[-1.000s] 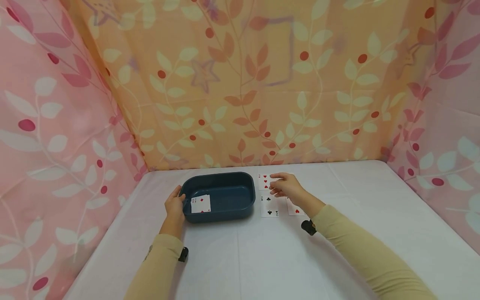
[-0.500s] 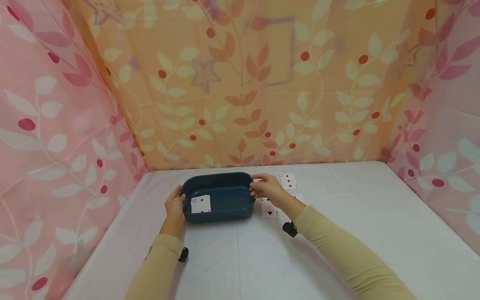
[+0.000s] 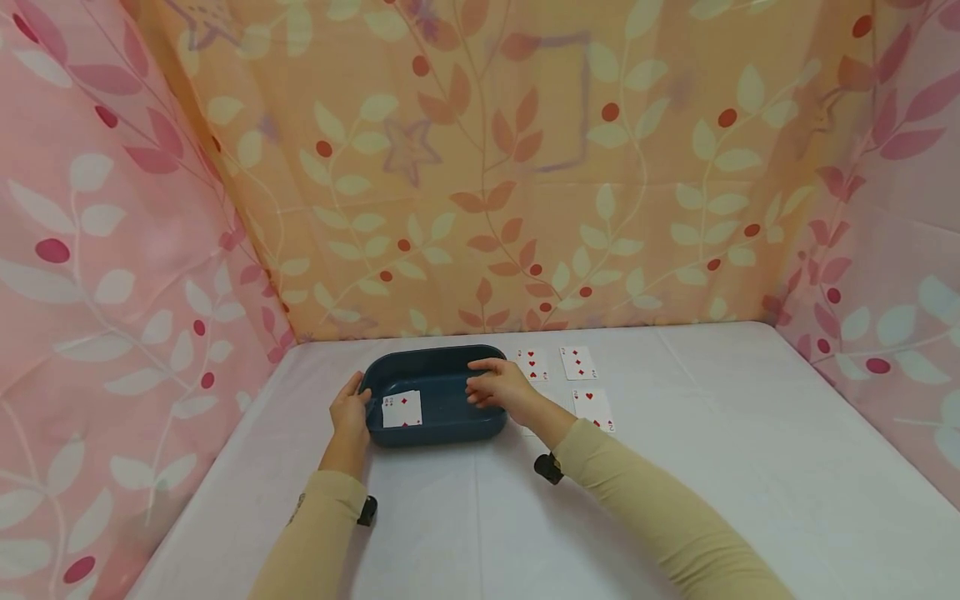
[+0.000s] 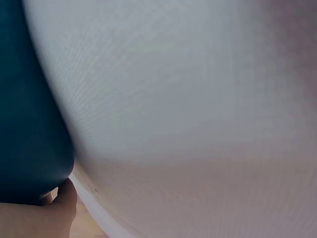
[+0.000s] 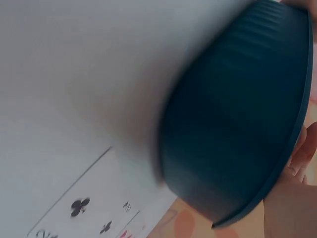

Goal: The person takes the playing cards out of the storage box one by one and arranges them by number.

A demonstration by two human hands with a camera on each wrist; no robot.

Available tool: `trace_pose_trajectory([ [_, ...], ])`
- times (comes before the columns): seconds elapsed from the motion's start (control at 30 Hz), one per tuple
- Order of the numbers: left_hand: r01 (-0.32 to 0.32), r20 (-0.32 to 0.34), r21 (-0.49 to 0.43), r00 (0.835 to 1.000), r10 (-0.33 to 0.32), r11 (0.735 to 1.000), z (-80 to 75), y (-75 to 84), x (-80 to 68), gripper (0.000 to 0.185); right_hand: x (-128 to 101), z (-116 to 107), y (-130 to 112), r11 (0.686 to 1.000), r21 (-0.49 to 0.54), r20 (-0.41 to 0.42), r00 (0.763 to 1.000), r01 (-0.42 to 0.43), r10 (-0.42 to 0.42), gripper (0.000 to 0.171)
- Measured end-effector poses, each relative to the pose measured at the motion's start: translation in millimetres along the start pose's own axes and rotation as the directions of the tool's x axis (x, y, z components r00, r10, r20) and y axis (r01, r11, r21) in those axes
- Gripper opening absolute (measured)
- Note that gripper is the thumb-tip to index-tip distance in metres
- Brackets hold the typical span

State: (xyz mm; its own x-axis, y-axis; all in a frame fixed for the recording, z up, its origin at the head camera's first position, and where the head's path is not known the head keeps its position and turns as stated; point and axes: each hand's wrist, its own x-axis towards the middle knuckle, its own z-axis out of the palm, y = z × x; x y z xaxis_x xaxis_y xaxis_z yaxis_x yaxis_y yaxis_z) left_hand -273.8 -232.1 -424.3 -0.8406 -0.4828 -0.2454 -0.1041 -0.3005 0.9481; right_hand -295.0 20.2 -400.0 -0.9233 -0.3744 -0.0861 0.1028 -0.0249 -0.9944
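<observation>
A dark blue plastic basin [image 3: 450,434] stands on the white-covered table. My left hand [image 3: 348,414] grips its left rim, the thumb on the near side of the edge. Inside, at the left end, lies a small stack of playing cards [image 3: 402,409], a diamond card on top. Over the basin's right end is my right hand [image 3: 504,392], fingers loosely bent and no card showing in them. In the right wrist view the basin wall [image 5: 233,109] covers part of that hand's fingers [image 5: 309,148].
Right of the basin, face-up cards lie flat: a heart card [image 3: 533,364], a diamond card [image 3: 578,363] and a two of hearts [image 3: 593,410]. A club card [image 5: 79,207] is mostly hidden under the right hand in the head view. Patterned curtains [image 3: 480,167] surround the table.
My right hand has moved left from above the cards, past the basin's right rim, to over its inside. The left hand and basin stay put; the cards on the table lie as before.
</observation>
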Motion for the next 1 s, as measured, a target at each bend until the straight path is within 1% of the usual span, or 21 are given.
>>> trace_pose_trajectory([
  [0.17,-0.001,0.0,-0.007,1.0,0.001,1.0,0.1,0.5,1.7,0.053,3.4,13.7,3.2,0.999,-0.035,0.023,1.0,-0.003,0.004,0.041],
  [0.33,0.008,-0.012,-0.013,1.0,-0.009,1.0,-0.5,0.1,3.7,0.052,8.1,22.6,5.6,0.997,-0.083,0.043,0.999,-0.011,0.014,0.041],
  [0.43,0.007,-0.013,-0.009,1.0,-0.007,1.0,-1.1,0.0,4.8,0.052,11.9,27.4,6.2,0.991,-0.125,0.073,0.996,-0.036,0.046,0.044],
  [0.5,0.006,-0.016,-0.008,1.0,-0.006,1.0,-1.0,0.4,4.8,0.052,15.2,30.4,7.0,0.982,-0.18,0.102,0.992,-0.06,0.079,0.047],
  [0.6,0.01,-0.018,-0.002,1.0,-0.01,1.0,-1.1,0.8,4.3,0.052,20.4,35.7,8.0,0.955,-0.283,0.15,0.98,-0.086,0.132,0.054],
  [0.77,0.003,-0.013,0.003,1.0,-0.003,1.0,-1.1,1.7,1.5,0.052,28.5,48.0,11.0,0.899,-0.432,0.205,0.963,-0.069,0.173,0.063],
  [0.93,-0.007,0.001,-0.011,1.0,0.007,1.0,0.2,1.4,-1.1,0.052,38.2,58.9,18.1,0.843,-0.536,0.206,0.96,-0.05,0.187,0.074],
  [1.0,-0.011,0.002,-0.011,1.0,0.011,1.0,1.2,0.7,-1.9,0.052,43.1,62.0,21.2,0.802,-0.597,0.199,0.965,-0.019,0.17,0.076],
])
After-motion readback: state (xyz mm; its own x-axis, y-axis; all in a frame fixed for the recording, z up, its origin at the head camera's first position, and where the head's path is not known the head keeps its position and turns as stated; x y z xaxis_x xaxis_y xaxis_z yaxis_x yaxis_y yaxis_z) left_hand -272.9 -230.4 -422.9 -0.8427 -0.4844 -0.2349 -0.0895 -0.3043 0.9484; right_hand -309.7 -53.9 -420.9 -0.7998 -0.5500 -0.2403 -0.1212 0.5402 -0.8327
